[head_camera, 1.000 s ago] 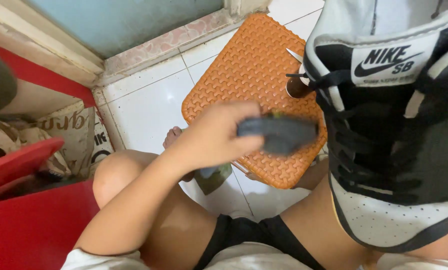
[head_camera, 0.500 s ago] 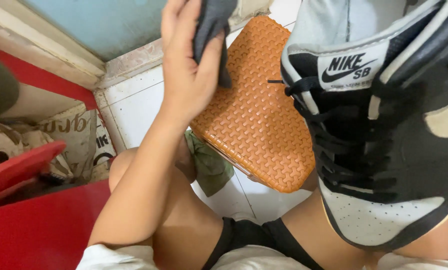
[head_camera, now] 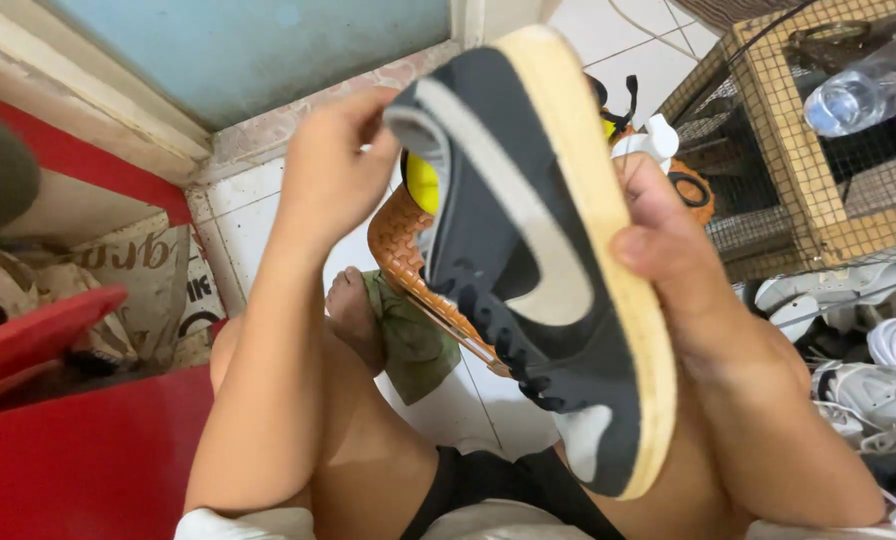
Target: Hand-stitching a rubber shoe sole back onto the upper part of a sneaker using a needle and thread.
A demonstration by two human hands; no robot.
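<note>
Above the lap, the right hand [head_camera: 683,270] grips the tan sole of a dark sneaker [head_camera: 528,250] turned on its side; the left hand [head_camera: 333,165] pinches its heel end.

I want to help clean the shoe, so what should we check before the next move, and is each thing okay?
1. Right hand grips the sneaker firmly by its tan sole edge: ok.
2. Left hand is at the heel end of the sneaker: ok; what its fingers hold there: cannot tell.
3. Sneaker is turned on its side, dark side panel facing the camera: ok.
4. Laces are tucked out of the way: cannot tell, only part shows.
5. Orange mat lies on the floor under the sneaker: ok.
6. Green cloth lies within reach by the foot: ok.
</note>
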